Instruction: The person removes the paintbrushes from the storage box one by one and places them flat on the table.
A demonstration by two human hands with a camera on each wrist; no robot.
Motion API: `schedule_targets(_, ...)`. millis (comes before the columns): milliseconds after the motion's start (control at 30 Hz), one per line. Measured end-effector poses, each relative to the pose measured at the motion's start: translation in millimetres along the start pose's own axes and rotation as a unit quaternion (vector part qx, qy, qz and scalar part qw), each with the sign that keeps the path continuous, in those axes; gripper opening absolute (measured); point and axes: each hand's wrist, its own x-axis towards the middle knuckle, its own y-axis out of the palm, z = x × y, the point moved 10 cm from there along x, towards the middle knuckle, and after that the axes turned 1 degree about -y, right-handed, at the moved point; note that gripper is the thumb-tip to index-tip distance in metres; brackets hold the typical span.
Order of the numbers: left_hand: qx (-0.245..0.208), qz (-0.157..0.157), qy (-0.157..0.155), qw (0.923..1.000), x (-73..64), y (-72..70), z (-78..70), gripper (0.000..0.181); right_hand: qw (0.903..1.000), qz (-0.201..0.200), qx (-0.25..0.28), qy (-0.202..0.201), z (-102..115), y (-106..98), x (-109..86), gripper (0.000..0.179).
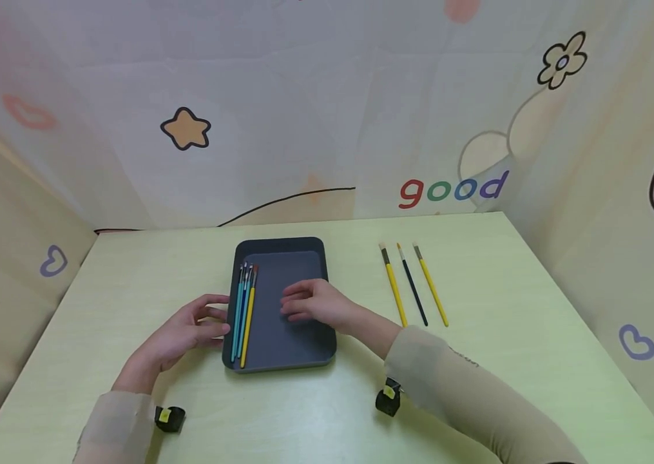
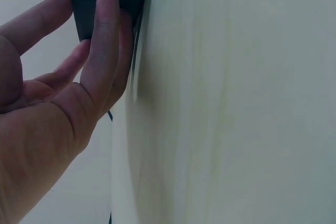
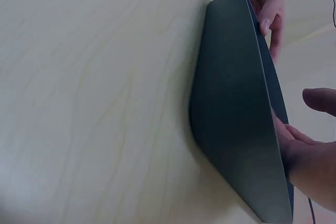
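Note:
A dark grey rectangular tray (image 1: 292, 348) lies on the table, its outer wall (image 3: 231, 98) facing the right wrist view. Along its left side are several slim paintbrushes, teal and blue ones beside a yellow one (image 1: 249, 322). My left hand (image 1: 184, 328) has its fingertips against the tray's left wall, which the left wrist view shows too, its fingers (image 2: 106, 30) fairly straight. My right hand (image 1: 317, 303) reaches over the right wall into the tray, fingers loosely bent, holding nothing. To the tray's right lie a yellow brush (image 1: 396, 293), a black brush (image 1: 415, 290) and another yellow brush (image 1: 433, 293).
The pale wooden table (image 1: 315, 419) ends at a printed cloth backdrop (image 1: 280, 116) behind and at both sides. A small black device (image 1: 170, 419) hangs at the left sleeve, and a similar black device (image 1: 388, 397) at the right sleeve.

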Motion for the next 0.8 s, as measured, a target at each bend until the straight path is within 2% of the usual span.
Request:
schedule_targets(267,-0.002,0.003,-0.002,1.0,0.0,-0.4,0.3,0.064,0.9948,0.036,0.089,0.034,-12.9,31.0,10.9,0.049)
schedule_targets(500,-0.006,0.005,-0.005,1.0,-0.1,0.2,-0.1,0.064,0.9836,0.008,0.17,0.061,-16.1,46.0,18.0,0.052)
schedule_targets(800,-0.006,0.009,0.0,0.9999,-0.3,0.4,-1.3,0.063,0.9786,-0.002,0.197,0.058,-10.2,62.3,22.5,0.039)
